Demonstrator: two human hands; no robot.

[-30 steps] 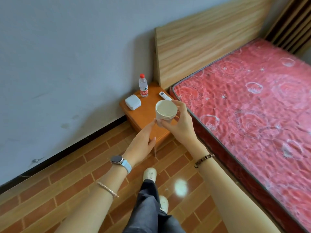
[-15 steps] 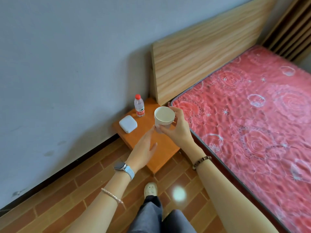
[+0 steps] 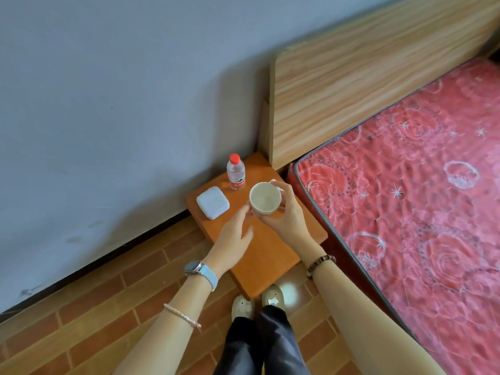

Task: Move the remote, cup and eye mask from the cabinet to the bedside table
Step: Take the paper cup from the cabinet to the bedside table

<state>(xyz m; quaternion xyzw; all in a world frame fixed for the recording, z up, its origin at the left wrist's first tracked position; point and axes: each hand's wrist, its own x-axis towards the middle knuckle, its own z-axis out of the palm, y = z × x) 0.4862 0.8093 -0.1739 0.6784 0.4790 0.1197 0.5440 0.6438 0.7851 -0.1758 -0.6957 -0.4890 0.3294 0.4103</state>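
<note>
Orange bedside table (image 3: 267,255) stands in the corner between the grey wall and the red mattress (image 3: 422,190). Over its middle, the right hand (image 3: 286,215) grips a white cup (image 3: 265,198), fingers wrapped around its side. The left hand (image 3: 232,239) hovers just beside the cup, fingers loosely spread, holding nothing. Behind the cup stand a red-capped water bottle (image 3: 236,172) and a flat white box (image 3: 213,202).

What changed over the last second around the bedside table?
The person stepped closer and the view tipped down, so the bedside table now lies right under the hands. The right hand carried the cup in over the tabletop; it is not visibly set down. The remote seen a second ago is now hidden. Unchanged: right grip on the cup, left hand open beside it, bottle and white case in place.
</note>
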